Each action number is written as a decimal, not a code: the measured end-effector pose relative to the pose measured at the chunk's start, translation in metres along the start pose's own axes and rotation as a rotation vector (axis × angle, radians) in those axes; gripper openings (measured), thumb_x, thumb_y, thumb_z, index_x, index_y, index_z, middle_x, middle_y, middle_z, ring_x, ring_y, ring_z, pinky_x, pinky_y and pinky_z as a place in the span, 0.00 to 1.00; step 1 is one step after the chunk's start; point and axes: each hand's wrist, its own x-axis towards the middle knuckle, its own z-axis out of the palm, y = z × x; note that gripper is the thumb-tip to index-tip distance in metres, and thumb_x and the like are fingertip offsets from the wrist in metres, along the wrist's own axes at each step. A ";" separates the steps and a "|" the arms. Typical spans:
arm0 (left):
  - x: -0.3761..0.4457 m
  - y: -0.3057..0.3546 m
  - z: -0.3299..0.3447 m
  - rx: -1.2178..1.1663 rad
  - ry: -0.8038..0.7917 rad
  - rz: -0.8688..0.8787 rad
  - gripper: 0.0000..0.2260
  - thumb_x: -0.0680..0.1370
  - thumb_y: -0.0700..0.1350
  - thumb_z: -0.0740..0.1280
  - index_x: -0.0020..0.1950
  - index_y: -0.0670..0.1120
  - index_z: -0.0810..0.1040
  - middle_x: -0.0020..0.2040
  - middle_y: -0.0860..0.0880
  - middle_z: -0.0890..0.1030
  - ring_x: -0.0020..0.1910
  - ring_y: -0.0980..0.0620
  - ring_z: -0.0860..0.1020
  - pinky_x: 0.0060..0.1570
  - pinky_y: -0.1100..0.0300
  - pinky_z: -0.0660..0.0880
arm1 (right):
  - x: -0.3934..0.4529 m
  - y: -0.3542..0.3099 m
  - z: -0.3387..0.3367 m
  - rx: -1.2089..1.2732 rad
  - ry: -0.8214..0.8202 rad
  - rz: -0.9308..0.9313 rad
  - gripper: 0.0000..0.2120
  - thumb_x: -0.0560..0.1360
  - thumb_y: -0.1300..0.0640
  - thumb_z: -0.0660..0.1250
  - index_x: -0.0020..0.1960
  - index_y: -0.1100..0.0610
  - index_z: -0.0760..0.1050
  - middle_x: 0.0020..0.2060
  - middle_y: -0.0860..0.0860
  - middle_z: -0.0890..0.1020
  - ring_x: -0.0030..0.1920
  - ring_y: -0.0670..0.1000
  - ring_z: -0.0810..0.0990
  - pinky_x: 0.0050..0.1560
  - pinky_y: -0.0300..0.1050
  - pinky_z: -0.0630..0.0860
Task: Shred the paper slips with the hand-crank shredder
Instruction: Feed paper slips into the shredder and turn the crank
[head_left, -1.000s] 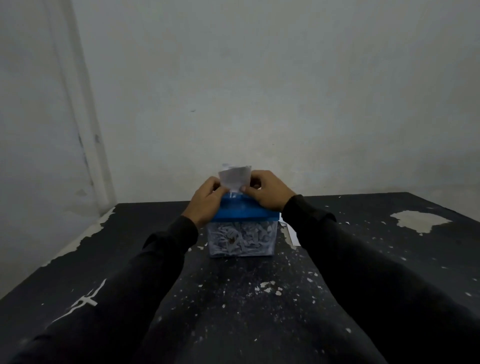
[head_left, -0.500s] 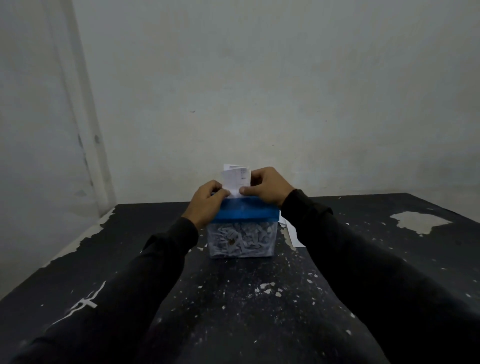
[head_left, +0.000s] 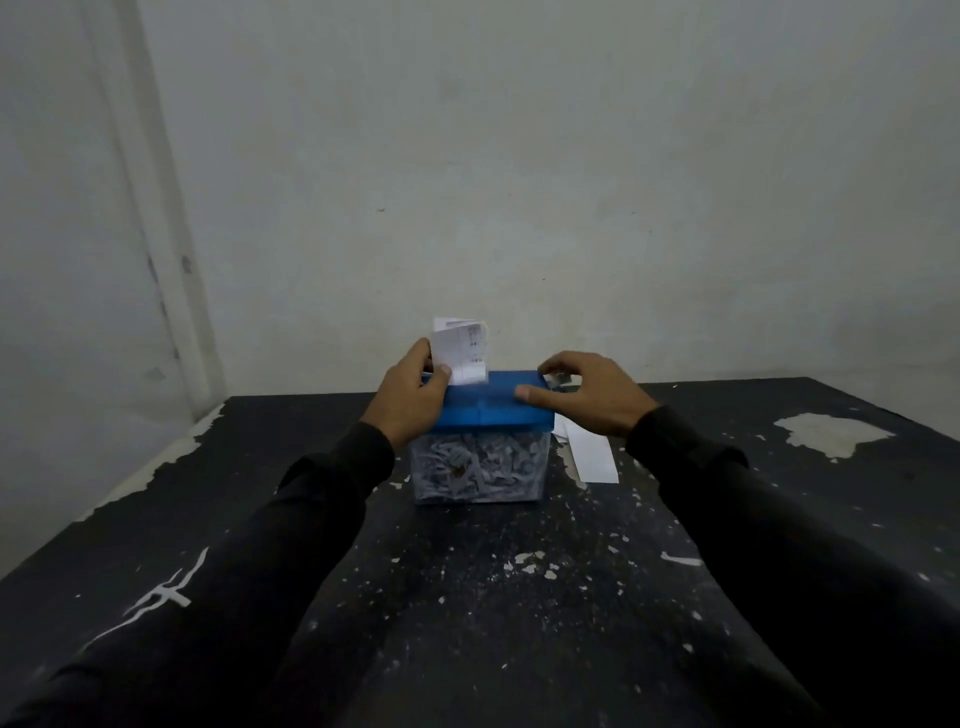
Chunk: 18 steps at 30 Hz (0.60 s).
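Since half a second ago your right hand (head_left: 587, 397) has let go of the paper slip (head_left: 464, 353) and slid rightward along the blue lid (head_left: 488, 410) of the hand-crank shredder (head_left: 480, 441), toward the crank at the lid's right end, which the fingers mostly hide. It is spread and grasping nothing, thumb resting on the lid. Your left hand (head_left: 415, 397) pinches the slip upright at the lid's upper left, its lower edge in the slot. Keep that slip vertical and lightly fed; take the crank fully before turning, and press down on the lid so the box stays put. Beneath, the clear bin (head_left: 480, 475) looks nearly full, so watch for jams. Spare white slips (head_left: 592, 457) lie on the table (head_left: 519, 623) just right of the shredder.
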 end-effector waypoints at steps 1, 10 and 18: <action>-0.001 0.001 0.000 0.000 -0.006 0.007 0.13 0.86 0.44 0.59 0.70 0.49 0.72 0.60 0.47 0.79 0.55 0.48 0.77 0.46 0.66 0.74 | -0.002 0.002 0.001 -0.008 -0.006 -0.001 0.36 0.65 0.26 0.69 0.60 0.52 0.78 0.56 0.48 0.80 0.56 0.49 0.78 0.55 0.45 0.76; -0.001 -0.002 0.000 0.020 -0.010 -0.002 0.13 0.85 0.42 0.60 0.69 0.48 0.73 0.61 0.47 0.79 0.57 0.48 0.78 0.47 0.65 0.74 | -0.003 0.001 0.002 -0.072 -0.131 0.111 0.48 0.62 0.16 0.59 0.53 0.61 0.78 0.41 0.51 0.75 0.41 0.51 0.75 0.40 0.44 0.67; -0.005 0.002 0.001 0.010 0.004 -0.001 0.09 0.86 0.46 0.59 0.65 0.47 0.73 0.56 0.45 0.79 0.53 0.49 0.79 0.49 0.54 0.79 | -0.009 -0.011 0.001 0.100 -0.196 0.233 0.38 0.68 0.27 0.68 0.46 0.65 0.79 0.31 0.58 0.84 0.26 0.52 0.81 0.32 0.45 0.80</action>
